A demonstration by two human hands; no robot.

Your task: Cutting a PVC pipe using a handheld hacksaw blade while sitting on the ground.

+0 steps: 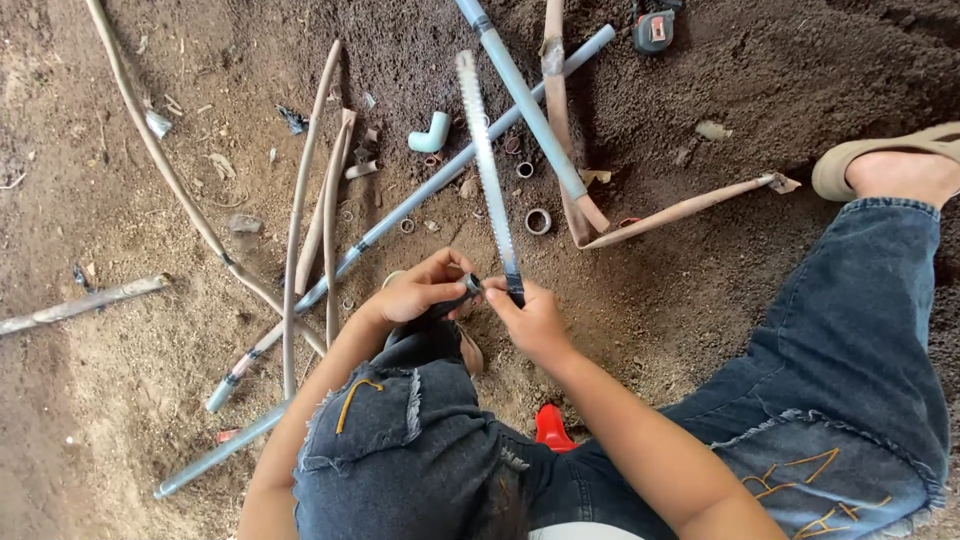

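Observation:
I squat on bare soil in torn blue jeans [400,450]. My left hand [420,290] pinches a short dark pipe piece [468,288] against my knee. My right hand [530,318] grips the handle end of a long saw blade [487,170] that points away from me, its lower end resting against the dark piece. Both hands meet at the centre of the view.
Several long blue-grey pipes [440,185] and tan pipes [300,215] lie crossed on the soil ahead. A pale elbow fitting [430,133], small cut rings [538,221], a tape measure [655,28] and a red object [552,428] between my legs lie nearby. My sandalled foot [885,165] is at right.

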